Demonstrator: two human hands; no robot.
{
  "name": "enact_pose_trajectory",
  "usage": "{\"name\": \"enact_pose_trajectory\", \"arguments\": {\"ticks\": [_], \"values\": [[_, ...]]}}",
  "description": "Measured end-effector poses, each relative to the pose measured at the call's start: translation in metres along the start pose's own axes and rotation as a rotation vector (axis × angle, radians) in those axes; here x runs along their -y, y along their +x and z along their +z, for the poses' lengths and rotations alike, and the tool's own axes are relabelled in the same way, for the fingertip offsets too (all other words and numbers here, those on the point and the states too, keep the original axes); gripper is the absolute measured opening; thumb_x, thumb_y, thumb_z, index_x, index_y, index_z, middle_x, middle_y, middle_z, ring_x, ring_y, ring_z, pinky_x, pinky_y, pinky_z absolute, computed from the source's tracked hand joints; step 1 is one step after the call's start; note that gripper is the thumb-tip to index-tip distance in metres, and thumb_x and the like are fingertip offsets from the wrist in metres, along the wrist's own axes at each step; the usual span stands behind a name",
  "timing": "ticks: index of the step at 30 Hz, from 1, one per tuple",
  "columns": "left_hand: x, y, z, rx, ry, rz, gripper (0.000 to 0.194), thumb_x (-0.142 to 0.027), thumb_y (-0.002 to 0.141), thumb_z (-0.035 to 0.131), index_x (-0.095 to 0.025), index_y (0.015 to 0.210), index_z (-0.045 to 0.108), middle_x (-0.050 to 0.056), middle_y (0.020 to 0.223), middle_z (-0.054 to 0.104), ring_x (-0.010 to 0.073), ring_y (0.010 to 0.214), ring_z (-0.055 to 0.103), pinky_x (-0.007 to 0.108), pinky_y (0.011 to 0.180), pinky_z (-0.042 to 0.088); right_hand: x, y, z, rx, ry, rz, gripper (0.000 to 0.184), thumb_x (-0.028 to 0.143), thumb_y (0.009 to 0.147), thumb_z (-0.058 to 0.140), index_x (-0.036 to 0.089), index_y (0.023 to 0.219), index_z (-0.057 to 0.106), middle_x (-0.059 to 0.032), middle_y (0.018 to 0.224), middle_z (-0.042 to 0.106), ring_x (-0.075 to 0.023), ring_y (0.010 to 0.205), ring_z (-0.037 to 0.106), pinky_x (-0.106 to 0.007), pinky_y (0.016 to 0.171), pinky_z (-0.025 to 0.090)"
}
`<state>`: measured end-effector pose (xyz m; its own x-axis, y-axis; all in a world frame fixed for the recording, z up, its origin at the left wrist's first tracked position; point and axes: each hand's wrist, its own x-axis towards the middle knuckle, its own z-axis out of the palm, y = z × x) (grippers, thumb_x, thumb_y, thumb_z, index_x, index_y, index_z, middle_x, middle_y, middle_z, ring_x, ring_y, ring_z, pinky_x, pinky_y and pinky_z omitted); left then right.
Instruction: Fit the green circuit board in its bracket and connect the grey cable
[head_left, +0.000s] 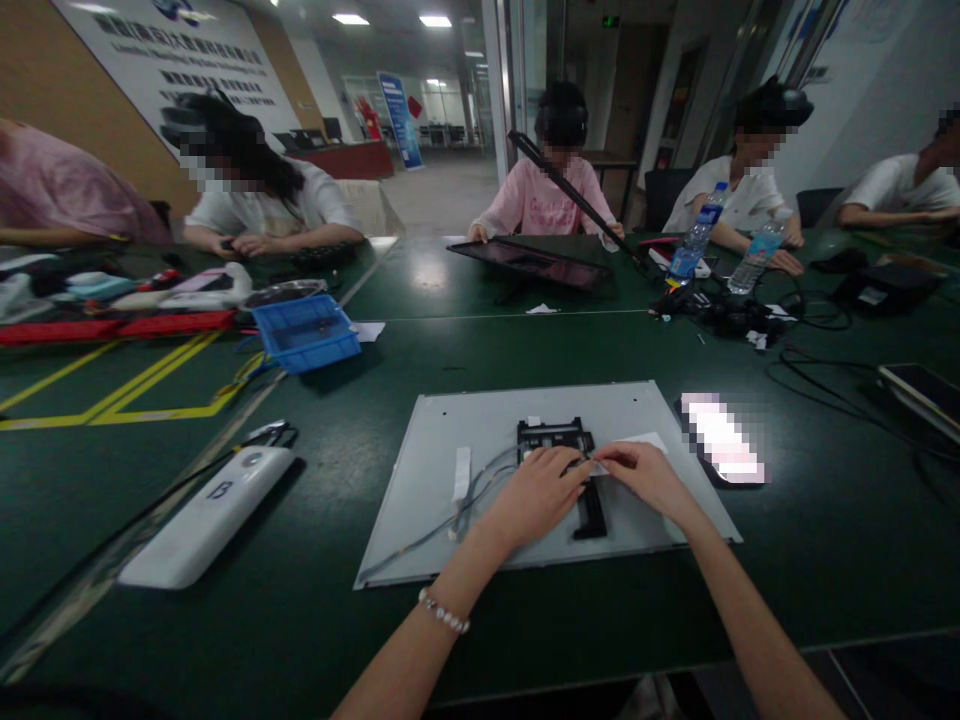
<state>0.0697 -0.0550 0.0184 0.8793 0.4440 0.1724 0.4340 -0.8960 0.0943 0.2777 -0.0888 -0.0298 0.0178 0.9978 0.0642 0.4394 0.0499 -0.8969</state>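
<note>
A flat grey-white panel [420,440] lies on the table before me, with a black plastic bracket [592,515] on it. My left hand [544,490] rests over the bracket, fingers stretched to the right and laid across it; the thumb is hidden. Close against its fingertips, my right hand [641,475] is closed in a pinch. Whatever lies between those fingertips is too small to make out. A white sheet [649,440] shows just behind the right hand. Thin grey cables [472,500] run over the panel from the bracket, beside a white strip [462,472].
Left of the panel lies a white power bank [210,515] with a cable; a lit phone [721,440] is on the right. Farther off stand a blue basket [307,335] and water bottles [697,235]. Across the table a person in pink [551,200] handles a dark screen [536,265].
</note>
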Motion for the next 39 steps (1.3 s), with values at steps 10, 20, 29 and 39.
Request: {"name": "enact_pose_trajectory", "arguments": {"ticks": [10, 20, 29, 39], "values": [[0.001, 0.000, 0.001, -0.003, -0.006, 0.007, 0.029, -0.023, 0.093, 0.041, -0.023, 0.122, 0.047, 0.007, 0.120, 0.050, 0.0219, 0.115, 0.046, 0.040, 0.096, 0.037, 0.008, -0.002, 0.004, -0.025, -0.042, -0.021, 0.018, 0.025, 0.075, 0.059, 0.020, 0.090, 0.067, -0.0031, 0.081, 0.070, -0.0172, 0.074, 0.065, -0.030, 0.070, 0.051], [-0.001, 0.000, -0.001, 0.007, -0.013, -0.002, 0.026, -0.022, 0.093, 0.039, -0.023, 0.117, 0.050, 0.007, 0.120, 0.050, 0.0218, 0.116, 0.045, 0.040, 0.097, 0.036, 0.013, -0.004, 0.005, -0.063, -0.270, -0.101, 0.011, 0.020, 0.074, 0.060, 0.020, 0.082, 0.069, -0.0043, 0.084, 0.065, -0.0168, 0.074, 0.061, -0.030, 0.070, 0.048], [-0.001, 0.000, -0.004, 0.008, -0.047, 0.003, 0.030, -0.024, 0.093, 0.041, -0.025, 0.122, 0.048, 0.006, 0.122, 0.050, 0.0214, 0.114, 0.046, 0.041, 0.098, 0.035, 0.011, -0.005, -0.002, -0.020, -0.244, -0.105, 0.010, 0.019, 0.075, 0.059, 0.020, 0.077, 0.068, -0.0034, 0.082, 0.064, -0.0166, 0.076, 0.060, -0.029, 0.069, 0.047], [0.017, -0.003, -0.018, -0.124, -0.148, -0.104, 0.036, -0.025, 0.091, 0.045, -0.023, 0.127, 0.044, 0.007, 0.126, 0.051, 0.0210, 0.117, 0.045, 0.040, 0.099, 0.036, 0.012, -0.006, -0.012, -0.119, -0.098, -0.081, 0.015, 0.027, 0.076, 0.057, 0.020, 0.083, 0.068, -0.0042, 0.088, 0.065, -0.0165, 0.077, 0.060, -0.027, 0.064, 0.046]]}}
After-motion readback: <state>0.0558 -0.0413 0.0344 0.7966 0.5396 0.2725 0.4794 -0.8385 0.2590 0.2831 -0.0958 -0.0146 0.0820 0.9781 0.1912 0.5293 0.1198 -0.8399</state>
